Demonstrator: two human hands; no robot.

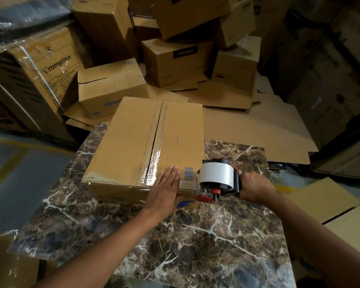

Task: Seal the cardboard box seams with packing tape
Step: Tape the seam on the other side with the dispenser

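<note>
Here the cardboard box (131, 146) lies on the marble surface (195, 235) w/ long axis pointing away from person. Left hand (166, 188) presses flat on its near edge; right hand (255, 188) grips tape dispenser (216, 178) at near corner.

My left hand (166, 185) presses flat on the box (133, 142) (near corner); my right hand (255, 187) grips the tape dispenser (216, 179).

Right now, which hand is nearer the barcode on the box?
Left. The left hand lies flat on the box, fingertips beside the barcode; the right hand grips the tape dispenser farther right.
</note>
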